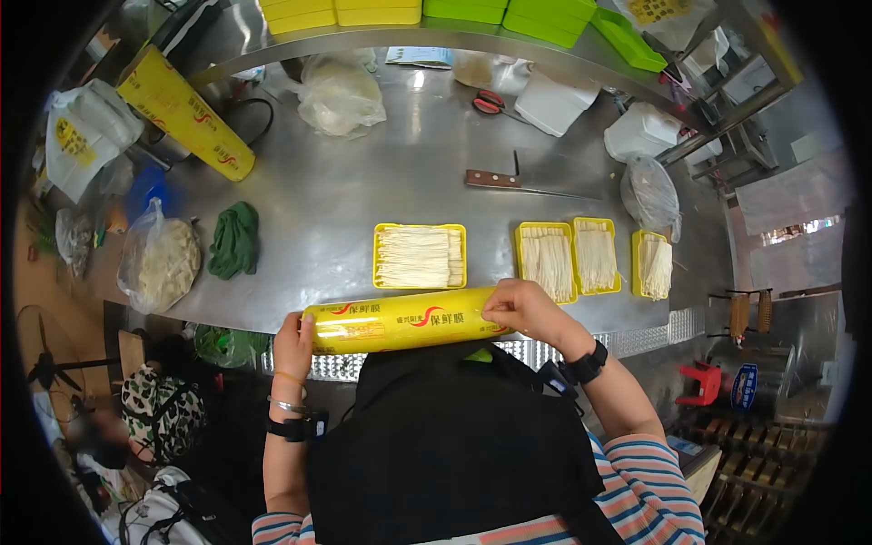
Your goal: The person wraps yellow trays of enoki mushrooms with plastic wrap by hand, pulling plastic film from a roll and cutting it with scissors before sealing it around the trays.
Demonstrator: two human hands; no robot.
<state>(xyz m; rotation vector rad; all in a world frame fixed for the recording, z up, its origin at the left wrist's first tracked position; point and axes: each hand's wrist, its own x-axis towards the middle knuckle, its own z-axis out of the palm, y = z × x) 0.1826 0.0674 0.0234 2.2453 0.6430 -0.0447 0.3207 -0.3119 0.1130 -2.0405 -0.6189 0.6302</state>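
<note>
A long yellow roll of cling film (400, 320) with red and dark printing lies across in front of me, at the table's near edge. Its left end is gripped by my left hand (291, 350), the thumb on top. At the right end, my right hand (527, 311) is closed, thumb and fingertips pinched against the film's surface; whether a loose film edge is between them I cannot tell. Just beyond the roll sits a yellow tray of enoki mushrooms (420, 256). More filled trays stand to the right: one (547, 263), its neighbour (597, 256) and another (652, 265).
A brown-handled knife (495, 179) and red-handled scissors (489, 103) lie farther back on the steel table (318, 200). Another yellow roll (186, 111) leans at left, near a green cloth (234, 240) and a filled plastic bag (162, 259). Yellow trays (377, 11) line the shelf above.
</note>
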